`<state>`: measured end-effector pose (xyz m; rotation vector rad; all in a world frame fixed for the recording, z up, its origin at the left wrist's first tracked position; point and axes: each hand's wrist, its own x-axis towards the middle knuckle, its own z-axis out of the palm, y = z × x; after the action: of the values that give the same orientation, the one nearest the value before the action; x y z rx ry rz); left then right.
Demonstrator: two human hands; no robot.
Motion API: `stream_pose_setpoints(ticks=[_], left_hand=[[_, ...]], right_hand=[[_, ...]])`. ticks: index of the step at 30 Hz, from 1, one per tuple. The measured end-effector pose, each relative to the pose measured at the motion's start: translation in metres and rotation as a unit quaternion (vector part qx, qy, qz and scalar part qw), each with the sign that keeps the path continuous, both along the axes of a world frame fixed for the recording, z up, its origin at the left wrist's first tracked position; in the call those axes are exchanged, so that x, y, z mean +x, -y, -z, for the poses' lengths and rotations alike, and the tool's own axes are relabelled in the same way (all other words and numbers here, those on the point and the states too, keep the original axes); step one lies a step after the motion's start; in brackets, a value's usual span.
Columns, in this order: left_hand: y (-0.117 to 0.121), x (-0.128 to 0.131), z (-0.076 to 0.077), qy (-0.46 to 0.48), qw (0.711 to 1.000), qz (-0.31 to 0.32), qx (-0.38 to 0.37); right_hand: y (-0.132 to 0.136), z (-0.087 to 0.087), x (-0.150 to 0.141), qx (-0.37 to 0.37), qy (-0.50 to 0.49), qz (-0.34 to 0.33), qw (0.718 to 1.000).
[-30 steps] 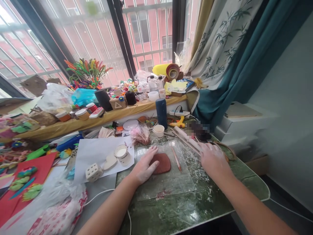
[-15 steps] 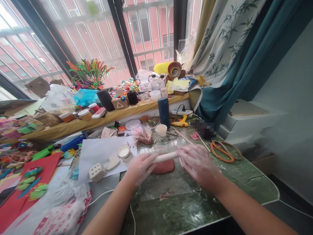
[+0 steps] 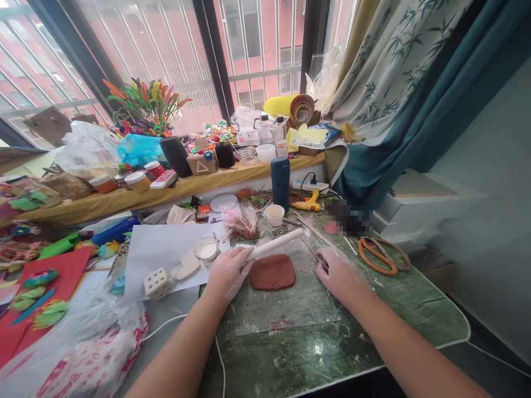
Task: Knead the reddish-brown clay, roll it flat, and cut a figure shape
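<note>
My left hand [image 3: 229, 271], dusted with white powder, is closed around one end of a white rolling pin [image 3: 277, 243]. The pin slants up to the right, its far end free. Just below it, a flat slab of reddish-brown clay [image 3: 272, 272] with rounded corners lies on a clear sheet [image 3: 286, 315]. To the right of the slab, my right hand [image 3: 341, 272] has its fingers pinched together near the sheet's edge. Something thin and dark shows at its fingertips, too small to name. A cup of white powder [image 3: 207, 250] stands behind my left hand.
On white paper to the left sit a white dice-shaped block [image 3: 159, 283] and a pale heart-shaped piece [image 3: 187, 267]. Behind are a paper cup [image 3: 274, 215], a dark blue cylinder [image 3: 280, 185] and a yellow glue gun [image 3: 307, 202]. Orange-handled scissors [image 3: 375, 257] lie at right.
My right hand has let go of the rolling pin and moved slightly right and down. The pin now tilts up at its right end, uncovering the clay slab.
</note>
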<state>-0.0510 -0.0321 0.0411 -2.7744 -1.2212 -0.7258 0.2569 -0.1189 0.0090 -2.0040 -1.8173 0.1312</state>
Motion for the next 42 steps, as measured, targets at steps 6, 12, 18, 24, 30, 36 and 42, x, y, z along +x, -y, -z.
stream_pose_setpoints(ticks=[6,12,18,24,30,36,42], left_hand=[[-0.006,0.005,0.000,-0.024,0.998,0.046,-0.021],[0.001,0.016,-0.003,-0.054,0.996,0.045,-0.056],[0.010,0.025,-0.011,-0.128,0.985,-0.010,-0.114],[0.032,0.018,-0.018,-0.143,0.981,0.021,-0.126],[0.067,0.008,-0.020,-0.150,0.979,0.064,-0.123],[0.095,0.003,-0.025,-0.158,0.974,0.081,-0.140],[0.093,0.002,-0.015,-0.146,0.983,0.043,-0.101]], right_hand=[[-0.011,-0.016,0.000,0.141,0.030,-0.050,0.988],[-0.043,-0.021,-0.042,0.036,0.040,-0.192,0.980],[-0.040,-0.007,-0.044,0.001,0.048,-0.201,0.978],[-0.010,-0.010,-0.042,0.014,0.050,-0.209,0.977],[0.033,-0.009,-0.043,0.061,0.070,-0.209,0.973],[0.060,-0.005,-0.048,0.086,0.068,-0.182,0.977],[0.049,-0.006,-0.055,0.065,0.067,-0.172,0.981]])
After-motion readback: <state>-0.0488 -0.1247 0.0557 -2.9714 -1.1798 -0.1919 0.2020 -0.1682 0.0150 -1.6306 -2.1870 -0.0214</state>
